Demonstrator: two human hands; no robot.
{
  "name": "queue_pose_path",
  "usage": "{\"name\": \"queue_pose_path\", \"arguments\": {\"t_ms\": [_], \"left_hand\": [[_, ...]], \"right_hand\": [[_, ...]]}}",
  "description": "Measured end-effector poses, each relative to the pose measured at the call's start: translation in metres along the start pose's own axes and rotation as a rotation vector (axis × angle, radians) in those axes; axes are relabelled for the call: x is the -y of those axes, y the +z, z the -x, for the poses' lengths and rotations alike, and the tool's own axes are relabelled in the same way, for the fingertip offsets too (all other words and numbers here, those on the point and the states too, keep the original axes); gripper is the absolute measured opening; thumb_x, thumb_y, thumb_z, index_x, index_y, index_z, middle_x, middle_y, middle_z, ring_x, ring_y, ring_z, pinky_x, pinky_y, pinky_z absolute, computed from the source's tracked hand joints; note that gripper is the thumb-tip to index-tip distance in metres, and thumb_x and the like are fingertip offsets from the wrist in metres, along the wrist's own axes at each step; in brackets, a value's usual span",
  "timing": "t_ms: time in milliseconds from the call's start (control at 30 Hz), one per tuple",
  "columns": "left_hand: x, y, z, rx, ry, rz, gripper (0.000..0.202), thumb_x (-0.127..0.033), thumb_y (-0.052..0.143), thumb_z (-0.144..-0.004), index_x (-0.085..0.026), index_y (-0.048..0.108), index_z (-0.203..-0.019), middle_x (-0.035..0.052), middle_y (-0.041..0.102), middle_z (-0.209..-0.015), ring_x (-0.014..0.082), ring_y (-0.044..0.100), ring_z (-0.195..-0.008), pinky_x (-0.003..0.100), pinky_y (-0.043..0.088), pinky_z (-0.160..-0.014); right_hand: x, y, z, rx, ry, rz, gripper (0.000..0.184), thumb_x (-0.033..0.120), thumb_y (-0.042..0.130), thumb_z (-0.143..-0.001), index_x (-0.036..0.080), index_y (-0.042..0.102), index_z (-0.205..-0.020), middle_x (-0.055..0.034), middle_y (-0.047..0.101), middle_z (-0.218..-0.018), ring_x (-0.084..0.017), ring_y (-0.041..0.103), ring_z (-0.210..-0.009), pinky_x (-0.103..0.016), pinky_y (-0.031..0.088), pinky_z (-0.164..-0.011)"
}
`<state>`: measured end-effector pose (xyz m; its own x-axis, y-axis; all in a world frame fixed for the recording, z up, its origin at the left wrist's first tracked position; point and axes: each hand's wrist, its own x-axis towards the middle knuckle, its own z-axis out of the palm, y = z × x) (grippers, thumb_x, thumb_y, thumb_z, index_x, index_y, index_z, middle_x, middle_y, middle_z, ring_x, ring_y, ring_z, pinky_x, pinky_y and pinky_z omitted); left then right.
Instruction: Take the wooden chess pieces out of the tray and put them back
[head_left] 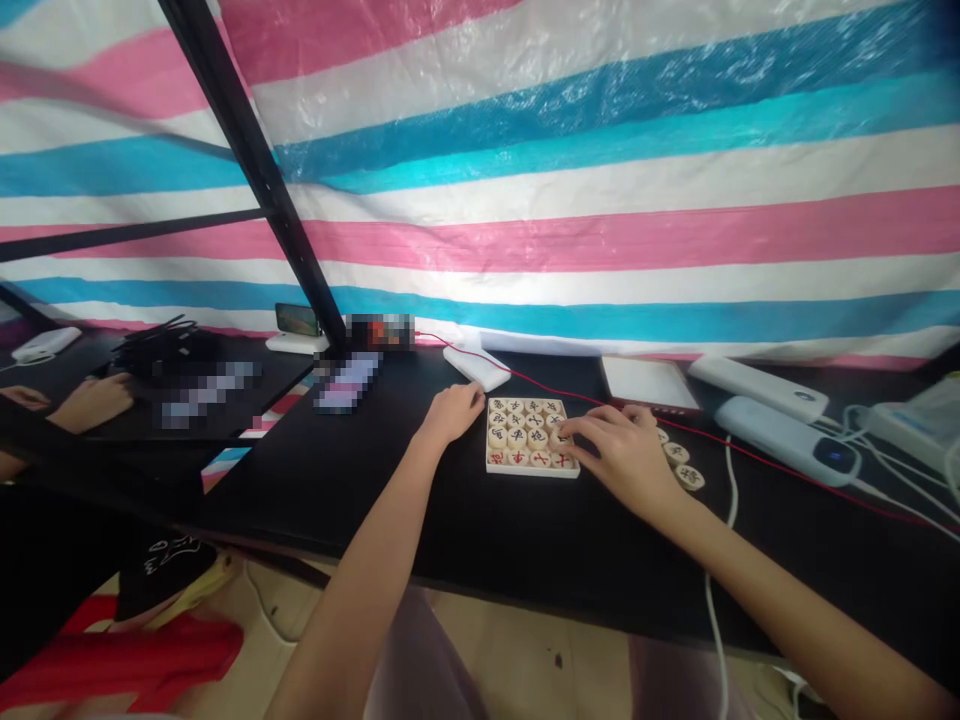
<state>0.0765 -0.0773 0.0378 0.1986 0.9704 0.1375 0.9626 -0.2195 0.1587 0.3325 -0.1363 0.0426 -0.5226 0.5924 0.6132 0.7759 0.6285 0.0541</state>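
A shallow wooden tray [491, 466] full of round Chinese chess pieces [517, 437] lies on the black table [360, 480]. My left hand [452, 412] rests just left of the tray, fingers curled loosely, touching its upper left corner. My right hand [624, 447] reaches over the tray's right edge, its fingertips pinched around a piece [559, 437] in the right-hand column. Three loose pieces [681, 462] lie on the table to the right, partly hidden behind my right hand.
A red wire [750, 440] runs across the table behind the tray. Power banks [787, 438] and white cables [724, 560] lie at the right, a white box [649, 383] behind. Another person's hand [91, 400] rests on the neighbouring table at the left. A striped tarpaulin hangs behind.
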Motion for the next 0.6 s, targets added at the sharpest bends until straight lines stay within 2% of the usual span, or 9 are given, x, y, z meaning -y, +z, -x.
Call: {"name": "queue_pose_path", "arguments": {"t_ms": [200,600], "left_hand": [[0.0014,0.0037,-0.0042,0.007,0.004,0.001,0.024,-0.031,0.036,-0.091,-0.022,0.058,-0.093,0.0067,0.067,-0.088,0.0221,0.063,-0.08,0.029,0.042,-0.07],[0.0001,0.002,-0.0035,0.005,0.009,-0.005,0.024,-0.031,0.037,-0.09,-0.022,0.058,-0.094,0.0064,0.067,-0.087,0.0223,0.063,-0.08,0.029,0.043,-0.07]], "right_hand": [[0.0014,-0.0008,0.0048,0.016,-0.013,-0.018,0.016,0.03,0.055,-0.089,0.025,0.068,-0.084,0.0012,0.07,-0.102,-0.019,0.055,-0.093,-0.038,0.027,-0.077],[0.004,-0.0022,0.0074,0.003,-0.013,-0.011,0.019,0.029,0.052,-0.09,0.026,0.07,-0.086,-0.0002,0.07,-0.102,-0.019,0.054,-0.092,-0.037,0.026,-0.075]]}}
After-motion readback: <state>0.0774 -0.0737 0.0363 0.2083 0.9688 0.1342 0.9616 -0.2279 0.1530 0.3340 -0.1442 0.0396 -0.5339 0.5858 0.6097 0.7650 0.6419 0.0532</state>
